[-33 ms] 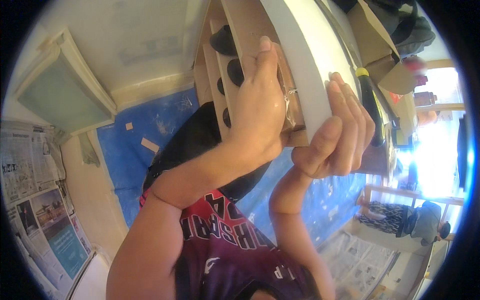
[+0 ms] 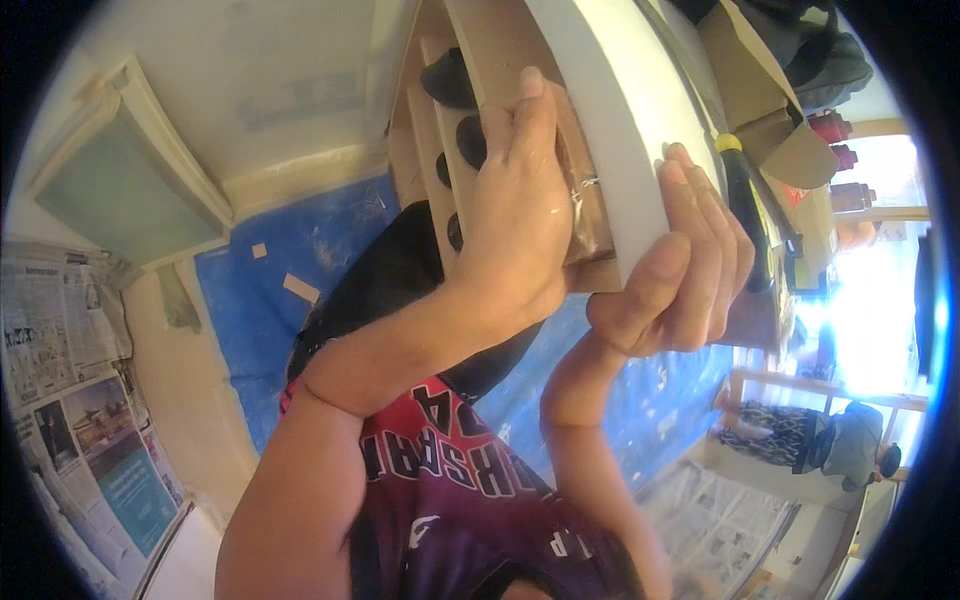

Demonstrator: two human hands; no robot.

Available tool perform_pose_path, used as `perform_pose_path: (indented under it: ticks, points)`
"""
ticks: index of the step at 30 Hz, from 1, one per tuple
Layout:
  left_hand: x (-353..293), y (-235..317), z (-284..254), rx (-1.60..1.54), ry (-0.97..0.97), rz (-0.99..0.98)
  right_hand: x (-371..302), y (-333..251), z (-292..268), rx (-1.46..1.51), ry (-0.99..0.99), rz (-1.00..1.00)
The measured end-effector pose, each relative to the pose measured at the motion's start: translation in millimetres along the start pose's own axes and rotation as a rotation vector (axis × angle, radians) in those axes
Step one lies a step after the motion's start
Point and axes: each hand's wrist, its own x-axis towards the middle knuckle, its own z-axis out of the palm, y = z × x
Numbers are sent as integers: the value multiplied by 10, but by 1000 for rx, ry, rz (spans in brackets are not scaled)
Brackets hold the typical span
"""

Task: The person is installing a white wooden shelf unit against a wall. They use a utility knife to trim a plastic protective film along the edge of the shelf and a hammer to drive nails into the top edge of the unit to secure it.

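Note:
My left hand [image 2: 520, 205] is inside a pale wooden shelf unit [image 2: 500, 50], its thumb pointing up and its other fingers mostly hidden. Beside its palm is a brown wooden piece [image 2: 580, 145] with a shiny, clear film-like patch [image 2: 590, 215]. Whether the hand grips this piece or only presses on it is hidden. A white panel [image 2: 610, 120] forms the unit's near right side. My right hand [image 2: 690, 265] is closed over the panel's edge, thumb on one side and fingers on the other. Dark rounded shapes [image 2: 447, 78] show between the boards to the left.
Right of the panel lie a yellow-and-black handled tool [image 2: 740, 185] and an open cardboard box [image 2: 755, 75]. Blue sheeting [image 2: 270, 300] covers the floor. A framed panel [image 2: 130, 175] leans at left, near newspapers [image 2: 65, 320]. Another person [image 2: 850, 445] stands far right.
Both hands keep nearly the same places. The view has shifted slightly, and the shiny patch beside my left hand catches the light differently.

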Motion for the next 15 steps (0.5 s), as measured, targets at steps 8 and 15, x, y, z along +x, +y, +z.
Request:
perform_pose_path:
  ticks: [8, 15]
  points:
    - [140, 60, -45, -107, -53, 74, 4, -51, -42, -26, -30, 9]
    - [172, -13, -31, -133, -107, 153, -15, -5, 13, -7, 2, 2]
